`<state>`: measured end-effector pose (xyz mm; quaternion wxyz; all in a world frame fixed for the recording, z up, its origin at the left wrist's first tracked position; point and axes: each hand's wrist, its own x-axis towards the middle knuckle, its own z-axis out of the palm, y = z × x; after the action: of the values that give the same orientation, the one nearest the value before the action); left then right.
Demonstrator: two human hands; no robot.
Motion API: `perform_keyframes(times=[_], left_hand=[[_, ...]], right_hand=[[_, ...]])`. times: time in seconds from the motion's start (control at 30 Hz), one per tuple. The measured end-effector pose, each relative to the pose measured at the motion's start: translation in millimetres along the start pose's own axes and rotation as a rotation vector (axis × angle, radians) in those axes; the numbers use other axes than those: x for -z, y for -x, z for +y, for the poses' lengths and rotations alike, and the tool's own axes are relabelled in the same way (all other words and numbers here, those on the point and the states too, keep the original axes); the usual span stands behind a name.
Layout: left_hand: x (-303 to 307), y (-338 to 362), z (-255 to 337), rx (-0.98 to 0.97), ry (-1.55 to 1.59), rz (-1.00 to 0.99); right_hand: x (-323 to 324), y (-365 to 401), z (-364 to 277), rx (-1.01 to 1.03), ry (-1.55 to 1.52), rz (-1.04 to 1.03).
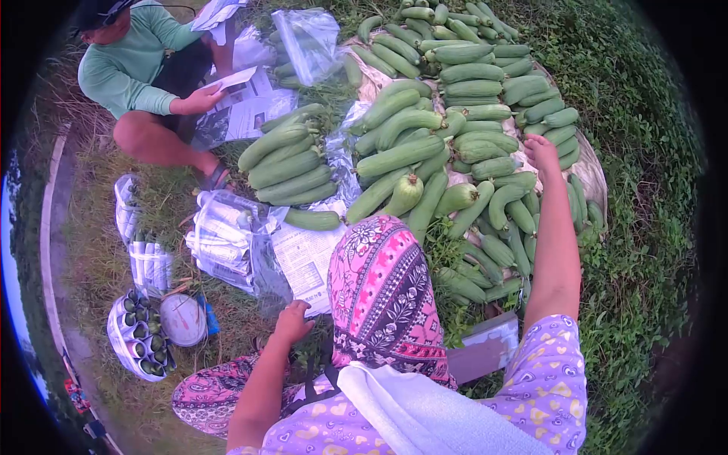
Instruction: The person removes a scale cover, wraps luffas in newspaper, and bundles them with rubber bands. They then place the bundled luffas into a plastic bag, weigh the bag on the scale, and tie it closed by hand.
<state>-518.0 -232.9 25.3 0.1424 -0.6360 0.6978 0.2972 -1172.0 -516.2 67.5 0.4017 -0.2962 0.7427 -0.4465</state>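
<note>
My right hand [540,153] is stretched out over the right part of a big pile of green gourds [472,73], its fingers apart and slightly bent, with none held. Just below the printed newspaper sheet [303,258], my left hand [293,324] has its thumb and fingers apart and holds nothing visible. Clear plastic lies beside the paper. A smaller stack of gourds [292,167] sits above the sheet, and one gourd [312,220] lies across its top edge. Between my hands is my raised knee in pink patterned cloth [387,296].
At upper left a person [136,68] in a green top squats, holding paper. Paper-wrapped bundles in plastic [224,241], a bag of wrapped gourds [140,334] and a round lid [183,320] are at left. Dense plants [644,152] border the right; a flat board [485,349] lies below.
</note>
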Motion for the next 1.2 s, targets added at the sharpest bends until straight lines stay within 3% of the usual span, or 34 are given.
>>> perform_keyframes(times=[0.07, 0.1, 0.2, 0.23, 0.33, 0.47, 0.57, 0.7, 0.9, 1.0, 1.13, 1.2], left_hand=[[-4, -9, -2, -0.025, -0.008, 0.000], [-6, -14, -3, -0.036, -0.025, 0.002], [-11, -35, -4, -0.082, -0.076, 0.005], [-8, -39, -1, -0.091, -0.095, 0.008], [-9, -53, 0, -0.089, -0.122, -0.023], [-16, -63, -6, -0.050, -0.171, -0.129], [-15, -66, -7, -0.028, -0.224, -0.220], [-19, -68, -12, -0.030, -0.229, -0.226], [-42, -73, -16, 0.024, -0.211, -0.131], [-43, -71, -15, 0.019, -0.170, -0.076], [-65, -58, -24, -0.094, -0.174, 0.072], [-68, -53, -26, -0.117, -0.140, 0.086]], right_hand=[[-23, -24, 11, 0.035, 0.149, 0.023], [-29, -63, 39, 0.273, 0.335, 0.081], [-63, -87, 40, 0.426, 0.689, 0.290], [-74, -87, 25, 0.344, 0.680, 0.300], [-97, -123, 10, 0.507, 0.583, 0.437], [-129, -136, -43, 0.558, 0.838, 0.552], [-138, -172, -54, 0.743, 1.026, 0.505], [-145, -206, -60, 0.703, 1.373, 0.457], [-153, -195, -81, 0.536, 1.791, 0.360], [-150, -173, -79, 0.583, 1.727, 0.407], [-125, -148, -49, 0.592, 1.437, 0.159], [-117, -136, -34, 0.635, 1.279, 0.219]])
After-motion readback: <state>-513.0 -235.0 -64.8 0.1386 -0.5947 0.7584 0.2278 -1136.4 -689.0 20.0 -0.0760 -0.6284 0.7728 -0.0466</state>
